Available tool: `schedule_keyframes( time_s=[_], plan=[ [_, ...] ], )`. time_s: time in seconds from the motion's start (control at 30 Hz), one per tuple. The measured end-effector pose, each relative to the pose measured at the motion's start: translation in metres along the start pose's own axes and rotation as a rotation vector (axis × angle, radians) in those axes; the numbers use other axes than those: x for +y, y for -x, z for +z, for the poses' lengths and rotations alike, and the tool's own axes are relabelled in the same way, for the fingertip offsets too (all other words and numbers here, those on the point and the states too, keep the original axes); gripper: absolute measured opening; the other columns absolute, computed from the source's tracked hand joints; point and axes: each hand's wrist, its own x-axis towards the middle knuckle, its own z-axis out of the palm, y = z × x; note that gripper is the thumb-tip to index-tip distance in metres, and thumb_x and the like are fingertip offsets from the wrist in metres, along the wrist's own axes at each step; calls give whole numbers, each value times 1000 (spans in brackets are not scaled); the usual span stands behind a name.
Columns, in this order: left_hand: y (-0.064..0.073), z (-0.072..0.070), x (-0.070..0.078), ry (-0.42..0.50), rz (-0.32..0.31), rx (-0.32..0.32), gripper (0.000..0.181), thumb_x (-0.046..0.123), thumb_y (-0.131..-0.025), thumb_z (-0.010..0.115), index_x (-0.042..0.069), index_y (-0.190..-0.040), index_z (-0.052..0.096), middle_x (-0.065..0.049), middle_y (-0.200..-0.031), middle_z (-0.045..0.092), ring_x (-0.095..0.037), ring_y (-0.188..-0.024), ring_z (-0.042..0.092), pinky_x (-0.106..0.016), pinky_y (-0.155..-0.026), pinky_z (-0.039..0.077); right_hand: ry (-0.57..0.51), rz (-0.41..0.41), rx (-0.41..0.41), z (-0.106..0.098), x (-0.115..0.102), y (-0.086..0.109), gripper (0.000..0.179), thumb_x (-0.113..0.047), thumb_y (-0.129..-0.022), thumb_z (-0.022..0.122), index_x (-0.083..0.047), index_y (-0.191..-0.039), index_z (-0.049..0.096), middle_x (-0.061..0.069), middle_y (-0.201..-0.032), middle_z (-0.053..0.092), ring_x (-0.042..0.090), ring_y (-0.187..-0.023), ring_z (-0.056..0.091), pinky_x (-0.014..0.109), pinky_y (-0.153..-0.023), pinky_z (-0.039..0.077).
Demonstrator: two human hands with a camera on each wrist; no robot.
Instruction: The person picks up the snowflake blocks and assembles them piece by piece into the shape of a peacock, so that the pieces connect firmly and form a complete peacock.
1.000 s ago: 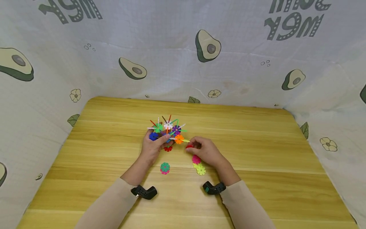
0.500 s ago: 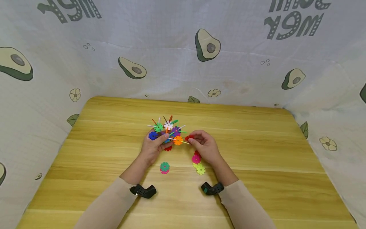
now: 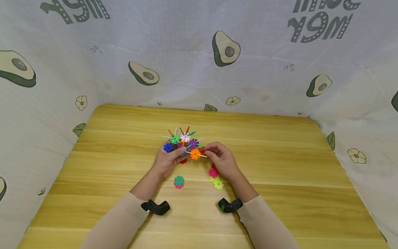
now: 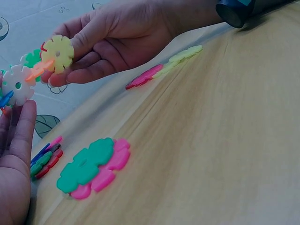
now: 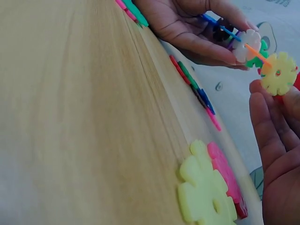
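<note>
Beige fabric (image 3: 116, 221) covers the left forearm and ends at the wrist, clear of the fingers. The left hand (image 3: 165, 162) grasps the disc assembly (image 3: 185, 137), a cluster of notched, interlocked discs held above the table (image 3: 273, 155). The thumb lies across the near side and other fingers support the cluster from below; this grip presumably steadies it and leaves its right side accessible. A blue disc (image 3: 168, 147) forms the assembly's left portion, close to the hand. On the table between the forearms, a teal disc (image 3: 179, 180) partly covers a pink disc (image 3: 179, 187); this location appears to suit easy reach without obstructing either hand. Beyond that pair, a loose pile (image 4: 42, 161) of overlapping discs lies flat. Toward the assembly's right side, an orange disc (image 3: 195, 154) carries a yellow disc (image 5: 277, 77), which extends outward and shows edge-on from the head view. Next to it is a red disc (image 3: 203, 150), pinched between the thumb and fingers of the right hand (image 3: 223, 159). Holding it by its outer portion probably leaves the opposite edge exposed to the cluster; whether it engages a slot cannot be determined. On the table just below the right hand, a magenta disc (image 3: 213, 172) overlaps yellow-green discs (image 3: 218, 184), placed conveniently for that hand.
</note>
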Motion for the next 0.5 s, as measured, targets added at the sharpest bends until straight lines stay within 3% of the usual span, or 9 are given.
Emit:
schedule_keyframes(
  time_s=[0.33, 0.5],
  plan=[
    [0, 0, 1, 26, -26, 4, 38, -8, -100, 55, 3, -136, 46, -1, -112, 68, -13, -102, 72, -34, -92, 62, -15, 9, -44, 0, 1, 1, 15, 2, -104, 51, 13, -114, 51, 41, -122, 63, 2, -101, 72, 22, -92, 59],
    [1, 1, 2, 29, -30, 8, 33, -6, -100, 57, 5, -130, 50, 0, -106, 69, -13, -97, 73, -32, -91, 62, 38, 1, -47, 0, 1, 1, 12, 2, -103, 54, 10, -112, 54, 37, -121, 66, 0, -102, 71, 20, -92, 59]
  ],
)
